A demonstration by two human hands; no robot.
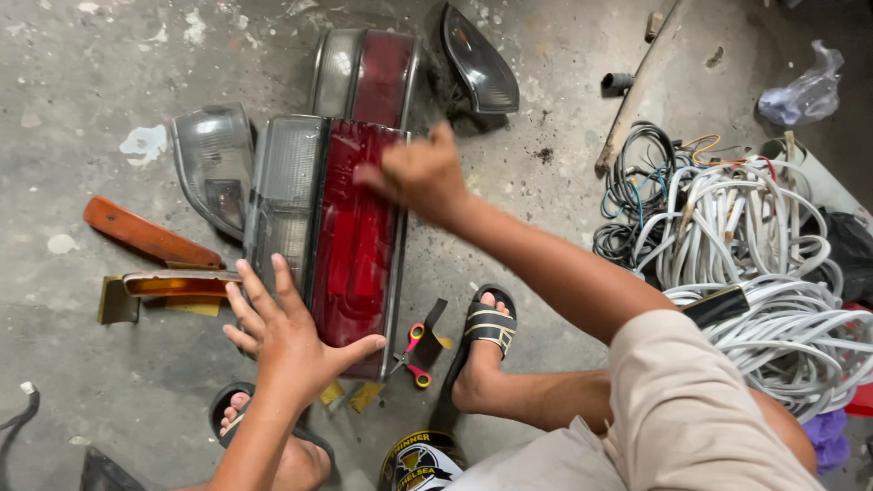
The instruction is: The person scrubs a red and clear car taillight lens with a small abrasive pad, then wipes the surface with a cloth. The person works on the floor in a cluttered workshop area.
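A long car tail lamp [341, 250] with a red lens and a smoky clear section lies on the concrete floor in front of me. My left hand [286, 332] rests flat on its near end, fingers spread. My right hand [418, 173] presses on its far right edge, blurred by motion, fingers curled; it holds nothing that I can make out. A second red and clear tail lamp [364, 77] lies just beyond the first one.
Grey corner lamps lie at the left [214, 164] and at the top [477, 64]. Two orange marker lenses [145, 236] are at the left. Red-handled scissors [414, 355] lie by my sandalled foot [486, 332]. Coiled white cable [764, 264] and dark wires [637, 191] fill the right.
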